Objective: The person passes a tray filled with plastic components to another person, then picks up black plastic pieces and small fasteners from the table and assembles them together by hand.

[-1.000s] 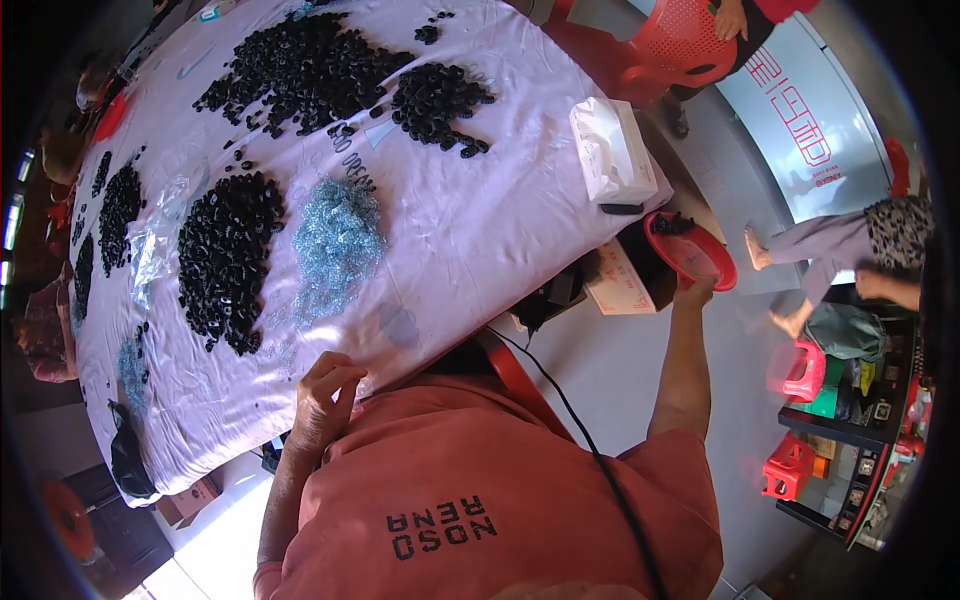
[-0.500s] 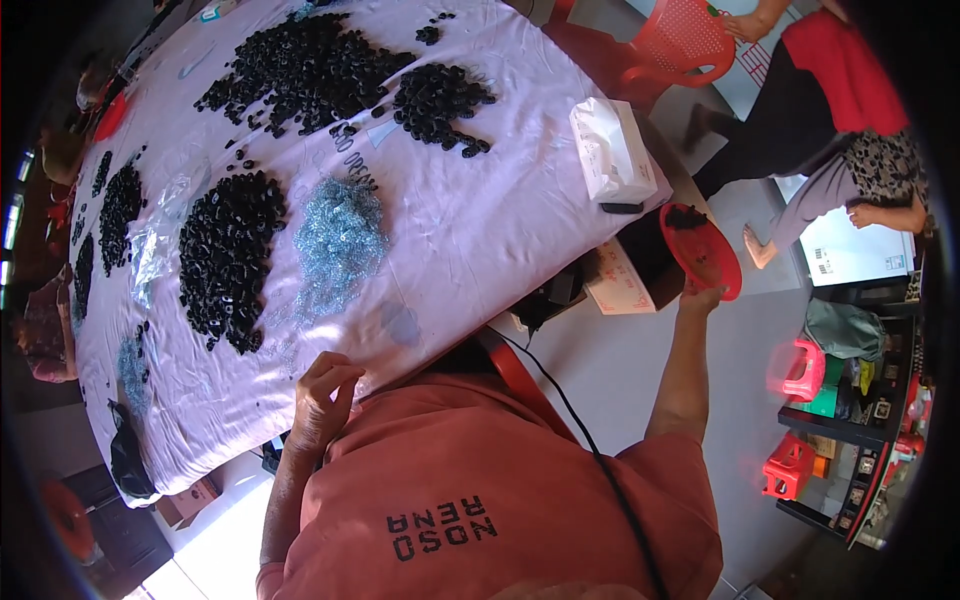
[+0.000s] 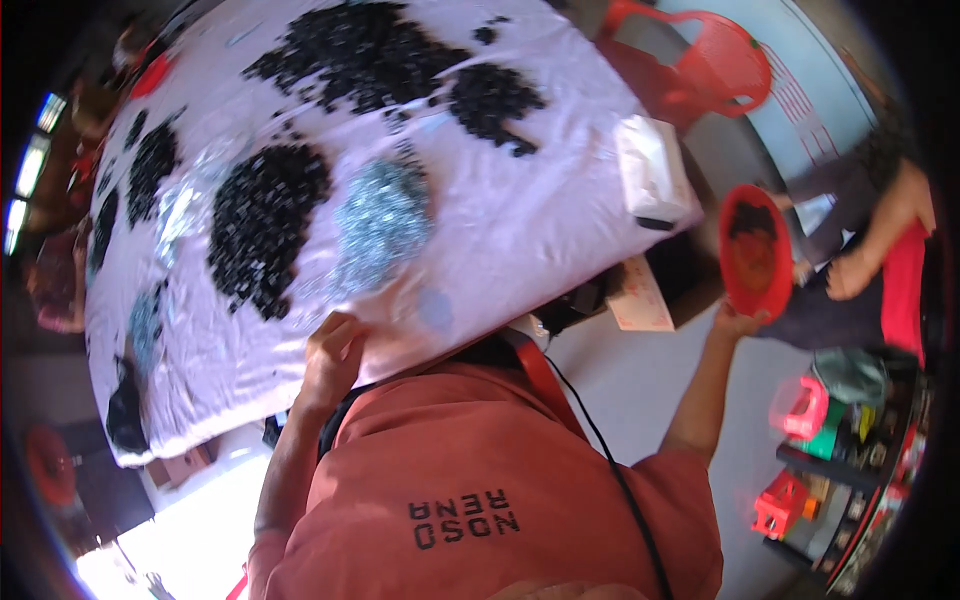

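My right hand (image 3: 742,321) grips the rim of a red plastic bowl (image 3: 780,285), held out to the right beyond the table. A clump of dark pieces (image 3: 752,219) lies in its far part. At the table's near edge rests my left hand (image 3: 336,352), its fingers curled in, and nothing shows in it. Just past it on the cloth are a heap of small black pieces (image 3: 262,225) and a heap of clear bluish pieces (image 3: 382,225).
A pale pink cloth (image 3: 520,215) covers the table, with larger black heaps (image 3: 365,60) farther off. A white tissue box (image 3: 652,172) stands at the right edge, near an open carton (image 3: 642,297). Another person's arm (image 3: 890,230) and a red chair (image 3: 725,70) are at the right.
My right hand has moved right with the bowl, whose inside now faces me more. The view has shifted. At the right, the other people have changed posture. My left hand stays by the table edge.
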A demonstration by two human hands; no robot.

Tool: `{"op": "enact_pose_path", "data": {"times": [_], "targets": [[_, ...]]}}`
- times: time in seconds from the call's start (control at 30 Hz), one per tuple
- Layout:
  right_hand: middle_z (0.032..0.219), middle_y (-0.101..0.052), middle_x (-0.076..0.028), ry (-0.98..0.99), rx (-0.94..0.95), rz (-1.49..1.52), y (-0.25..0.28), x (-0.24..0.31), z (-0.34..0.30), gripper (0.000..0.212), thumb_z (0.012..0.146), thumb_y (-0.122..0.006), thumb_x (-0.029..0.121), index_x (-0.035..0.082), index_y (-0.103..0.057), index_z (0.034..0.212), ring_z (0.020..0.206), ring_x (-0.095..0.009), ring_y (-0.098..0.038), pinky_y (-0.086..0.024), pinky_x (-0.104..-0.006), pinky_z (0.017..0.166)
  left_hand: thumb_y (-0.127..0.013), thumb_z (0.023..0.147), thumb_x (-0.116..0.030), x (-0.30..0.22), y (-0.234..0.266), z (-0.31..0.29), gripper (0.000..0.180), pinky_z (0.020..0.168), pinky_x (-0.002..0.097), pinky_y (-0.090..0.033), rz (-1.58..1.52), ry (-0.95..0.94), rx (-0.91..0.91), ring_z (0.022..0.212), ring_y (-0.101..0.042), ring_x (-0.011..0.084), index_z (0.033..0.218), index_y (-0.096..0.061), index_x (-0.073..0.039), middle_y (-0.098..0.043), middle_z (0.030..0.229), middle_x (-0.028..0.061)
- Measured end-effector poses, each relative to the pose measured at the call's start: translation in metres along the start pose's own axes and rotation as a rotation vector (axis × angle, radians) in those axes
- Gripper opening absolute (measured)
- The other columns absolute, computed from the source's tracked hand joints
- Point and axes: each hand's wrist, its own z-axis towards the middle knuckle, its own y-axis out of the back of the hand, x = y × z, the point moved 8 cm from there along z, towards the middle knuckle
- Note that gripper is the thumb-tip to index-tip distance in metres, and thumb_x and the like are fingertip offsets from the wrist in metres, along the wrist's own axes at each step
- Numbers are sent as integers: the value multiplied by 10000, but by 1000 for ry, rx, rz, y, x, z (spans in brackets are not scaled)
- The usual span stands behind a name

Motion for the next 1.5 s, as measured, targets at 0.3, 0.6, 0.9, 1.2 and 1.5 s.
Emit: {"op": "enact_pose_path", "data": {"times": [0.3, 0.6, 0.9, 1.2, 1.5], "targets": [[1386, -513, -125, -56, 231, -110, -181, 27, -81, 539, 986, -443, 451, 105, -444, 1399, 1216, -333, -530, -481, -507, 958, -659, 833, 9, 1, 26, 23, 47, 743, 385, -507, 77, -31, -283, 869, -624, 299, 878, -666, -5, -640, 905, 125], [1424, -482, -125, -467, 480, -225, -288, -57, -237, 511, 1016, -442, 380, 57, -418, 1412, 1302, -304, -470, -417, -516, 1055, -524, 1006, -147, -6, 28, 38, 228, 670, 264, -489, -609, 257, -112, 737, -605, 132, 1066, -644, 37, -653, 886, 81], [1420, -481, -103, -1040, 841, -178, -320, -150, -422, 503, 1043, -395, 378, 44, -394, 1419, 1289, -238, -468, -377, -402, 1078, -491, 1014, -345, -13, 20, 43, 431, 456, 227, -418, -985, 472, -34, 569, -622, 123, 1269, -468, 2, -668, 838, 99], [1256, -593, -165, -1156, 1468, -401, -328, -148, -493, 616, 985, -450, 522, 23, -447, 1347, 1061, -218, -594, -464, -343, 910, -560, 963, -262, 100, 84, -79, 244, 454, 261, -435, -1022, 646, -718, 518, -572, 137, 1062, -599, -43, -637, 727, 44], [816, -675, -109, -1136, 1590, -1010, -220, -93, -415, 150, 887, -555, 122, -4, -613, 943, 723, -154, -624, -486, -269, 668, -577, 964, -199, 172, 172, -219, 174, 470, 219, -427, -839, 628, -1094, 570, -561, 97, 1088, -587, -77, -641, 810, 18]]}}
